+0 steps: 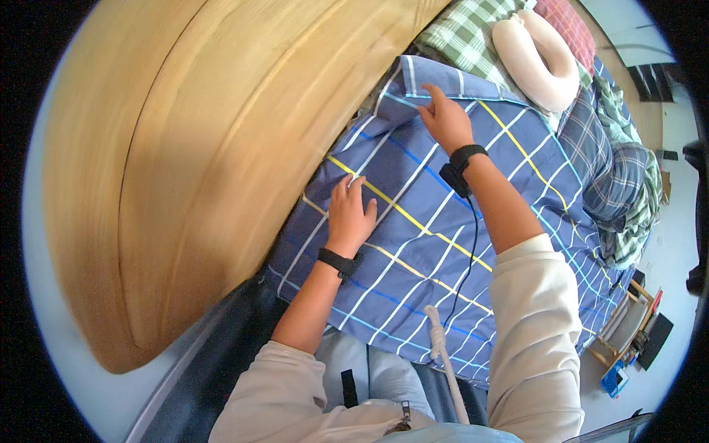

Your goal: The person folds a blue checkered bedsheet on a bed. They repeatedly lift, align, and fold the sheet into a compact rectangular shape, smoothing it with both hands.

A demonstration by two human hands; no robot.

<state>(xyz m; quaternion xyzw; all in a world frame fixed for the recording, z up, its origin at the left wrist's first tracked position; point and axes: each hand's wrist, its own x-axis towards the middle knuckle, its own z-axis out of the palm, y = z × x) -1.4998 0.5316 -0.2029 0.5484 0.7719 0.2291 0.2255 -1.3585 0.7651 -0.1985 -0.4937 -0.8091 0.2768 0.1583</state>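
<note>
A blue checked bed sheet (410,216) with white, yellow and light-blue lines spreads over the bed in front of me. My left hand (350,216) is over it near the wood-side edge, palm down with fingers apart. Farther up, my right hand (447,123) is at the sheet's turned-back border (437,75), index finger extended and thumb apart. Its other fingers are partly hidden, and I see no cloth gripped in it. Each wrist wears a black band; from the right one's small box (454,178) a thin black cable runs down across the sheet.
A large wooden panel (221,138) borders the bed's left side. At the top lie a green checked pillow (471,33), a pale U-shaped neck pillow (534,61) and a red checked pillow (568,30). Bunched checked bedding (615,177) is to the right, above a wooden rack (623,326).
</note>
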